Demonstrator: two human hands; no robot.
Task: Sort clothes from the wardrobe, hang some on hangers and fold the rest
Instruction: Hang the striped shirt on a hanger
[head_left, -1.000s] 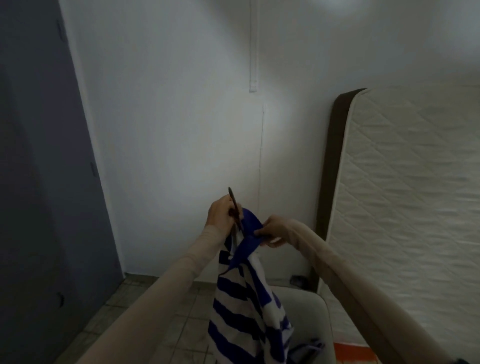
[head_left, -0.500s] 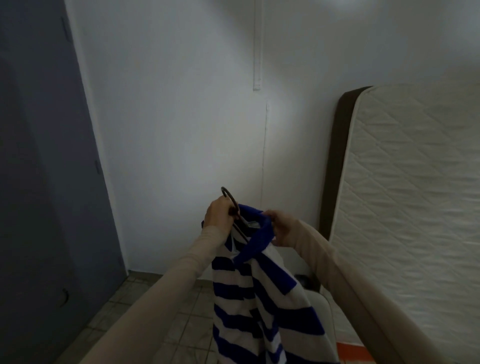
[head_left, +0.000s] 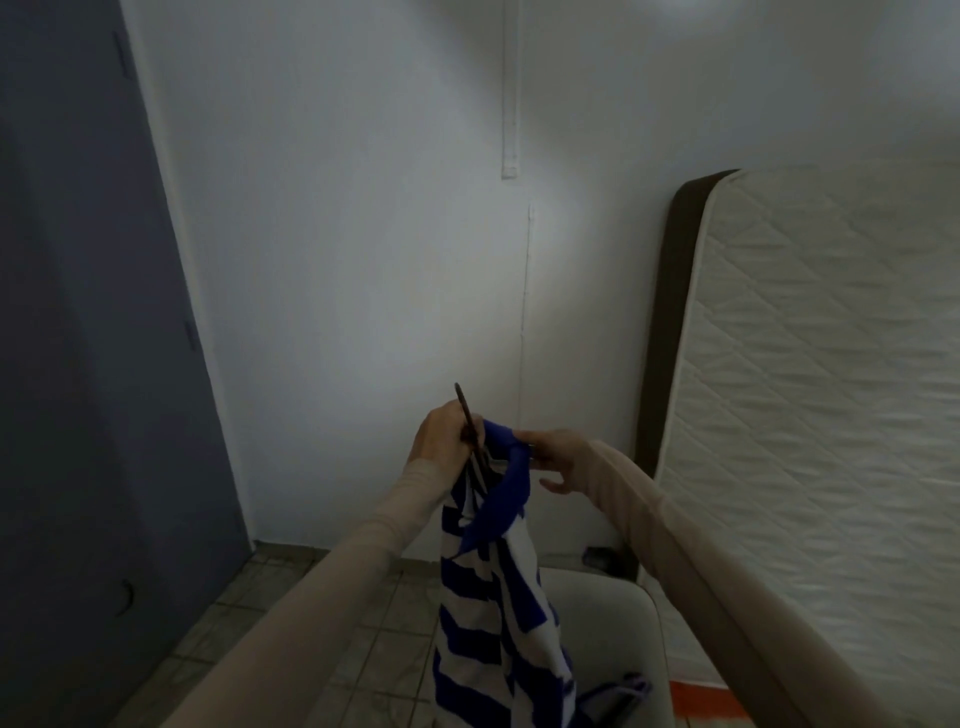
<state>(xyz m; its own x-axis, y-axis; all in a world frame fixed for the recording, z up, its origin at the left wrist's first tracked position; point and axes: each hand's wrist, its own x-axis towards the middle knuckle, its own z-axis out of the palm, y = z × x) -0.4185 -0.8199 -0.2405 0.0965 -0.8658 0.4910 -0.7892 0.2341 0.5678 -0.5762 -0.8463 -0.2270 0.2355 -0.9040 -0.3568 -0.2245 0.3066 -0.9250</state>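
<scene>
Gripping hanger (head_left: 470, 423) w/ L hand (head_left: 440, 435) | R hand (head_left: 555, 457) pinching striped shirt (head_left: 491, 582) collar

You're in a home, looks like a spare bedroom: quilted mattress (head_left: 831, 389) propped upright on the right of the frame, plain white wall (head_left: 363, 260), tiled floor (head_left: 291, 623) bottom left, grey-blue door (head_left: 78, 364) at far left.

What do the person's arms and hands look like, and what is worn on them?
Both arms wear long, close-fitting beige sleeves that end at the wrists. The left hand and right hand are bare: no gloves, rings or watch can be seen.
</scene>
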